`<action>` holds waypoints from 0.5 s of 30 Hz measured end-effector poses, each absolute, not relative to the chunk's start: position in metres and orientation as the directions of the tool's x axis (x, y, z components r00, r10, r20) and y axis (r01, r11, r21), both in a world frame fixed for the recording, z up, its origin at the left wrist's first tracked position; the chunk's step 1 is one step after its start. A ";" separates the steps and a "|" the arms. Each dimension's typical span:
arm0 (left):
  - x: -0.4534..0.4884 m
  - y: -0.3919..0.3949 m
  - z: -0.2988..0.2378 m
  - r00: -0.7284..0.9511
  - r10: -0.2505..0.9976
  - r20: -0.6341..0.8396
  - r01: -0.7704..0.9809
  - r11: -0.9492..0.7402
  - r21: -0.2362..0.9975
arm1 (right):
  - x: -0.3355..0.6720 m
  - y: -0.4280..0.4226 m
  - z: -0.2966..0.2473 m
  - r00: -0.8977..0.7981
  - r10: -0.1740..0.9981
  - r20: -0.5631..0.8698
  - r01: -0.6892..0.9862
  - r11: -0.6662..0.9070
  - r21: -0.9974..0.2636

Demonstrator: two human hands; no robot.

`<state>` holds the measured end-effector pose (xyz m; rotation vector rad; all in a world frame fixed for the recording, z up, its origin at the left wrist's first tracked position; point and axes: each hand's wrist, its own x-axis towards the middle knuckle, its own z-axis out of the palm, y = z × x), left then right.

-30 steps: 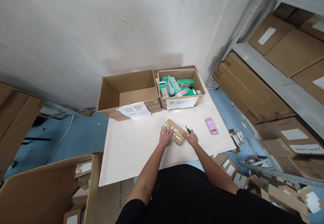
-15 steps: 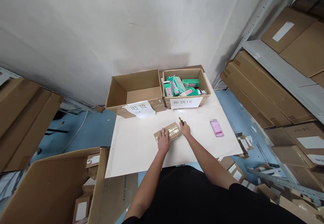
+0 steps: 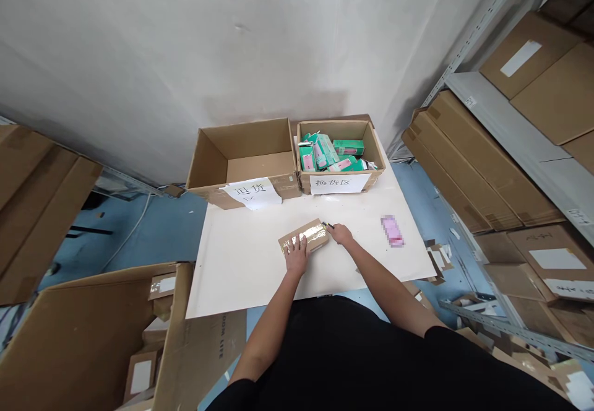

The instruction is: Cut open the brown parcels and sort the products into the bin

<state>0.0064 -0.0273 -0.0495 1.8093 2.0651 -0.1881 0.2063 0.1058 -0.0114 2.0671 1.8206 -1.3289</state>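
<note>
A small taped cardboard box (image 3: 314, 233) lies at a slant on the white table, with shiny clear tape across its top. My left hand (image 3: 296, 256) rests on its near left part, fingers spread flat against the cardboard. In my right hand (image 3: 341, 234) is a slim black-and-yellow utility knife (image 3: 328, 224). Its front end is at the right end of the box, by the tape; whether the blade touches is too small to tell. Both hands are close together over the table.
Behind stand a large open carton (image 3: 260, 164) and a carton holding green-and-pink boxes (image 3: 348, 147), both with handwritten paper signs. A blurred pink item (image 3: 392, 231) lies to the right on the table (image 3: 232, 275). A big carton (image 3: 69, 337) stands lower left; shelving (image 3: 505, 114) lines the right.
My right hand has turned the knife from pointing up and away to pointing left, down to the box's right end. My left hand stays on the box. The view has shifted slightly.
</note>
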 end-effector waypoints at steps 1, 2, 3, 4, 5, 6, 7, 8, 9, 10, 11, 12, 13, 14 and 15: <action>0.007 -0.028 -0.051 -0.097 0.928 -0.360 0.976 0.160 0.151 | 0.208 0.106 -0.009 -0.084 0.761 -0.643 0.852 -0.280 -0.443; 0.008 -0.029 -0.052 -0.101 0.931 -0.350 0.976 0.161 0.147 | 0.209 0.105 -0.007 -0.090 0.753 -0.652 0.866 -0.265 -0.425; 0.009 -0.029 -0.052 -0.104 0.933 -0.344 0.977 0.160 0.141 | 0.211 0.103 -0.006 -0.099 0.742 -0.663 0.880 -0.246 -0.407; 0.010 -0.030 -0.053 -0.106 0.933 -0.343 0.978 0.160 0.132 | 0.213 0.100 -0.004 -0.112 0.727 -0.677 0.893 -0.225 -0.390; 0.011 -0.030 -0.053 -0.107 0.933 -0.345 0.979 0.159 0.125 | 0.214 0.097 -0.003 -0.125 0.713 -0.690 0.905 -0.203 -0.374; 0.011 -0.029 -0.052 -0.107 0.931 -0.349 0.980 0.157 0.120 | 0.216 0.092 -0.002 -0.138 0.700 -0.700 0.914 -0.181 -0.362; 0.010 -0.028 -0.052 -0.107 0.929 -0.354 0.980 0.158 0.119 | 0.217 0.086 -0.002 -0.152 0.689 -0.709 0.921 -0.163 -0.355; 0.010 -0.027 -0.051 -0.107 0.928 -0.358 0.980 0.160 0.121 | 0.218 0.080 -0.002 -0.160 0.683 -0.713 0.924 -0.151 -0.352; 0.009 -0.026 -0.050 -0.106 0.927 -0.361 0.979 0.161 0.127 | 0.220 0.074 -0.002 -0.161 0.686 -0.709 0.923 -0.149 -0.354; 0.007 -0.024 -0.049 -0.104 0.926 -0.364 0.978 0.162 0.133 | 0.221 0.069 -0.003 -0.152 0.701 -0.697 0.921 -0.155 -0.357; 0.006 -0.023 -0.048 -0.099 0.926 -0.364 0.977 0.160 0.140 | 0.222 0.064 -0.004 -0.132 0.724 -0.677 0.917 -0.170 -0.361; 0.005 -0.023 -0.048 -0.094 0.928 -0.361 0.977 0.156 0.147 | 0.224 0.061 -0.005 -0.103 0.751 -0.652 0.913 -0.189 -0.361; 0.004 -0.022 -0.047 -0.089 0.930 -0.356 0.977 0.151 0.151 | 0.225 0.059 -0.006 -0.070 0.777 -0.626 0.910 -0.207 -0.359; 0.004 -0.022 -0.047 -0.085 0.932 -0.351 0.977 0.147 0.153 | 0.225 0.059 -0.006 -0.040 0.797 -0.603 0.908 -0.222 -0.354; 0.004 -0.023 -0.048 -0.084 0.933 -0.349 0.977 0.146 0.154 | 0.225 0.061 -0.007 -0.021 0.810 -0.586 0.908 -0.230 -0.351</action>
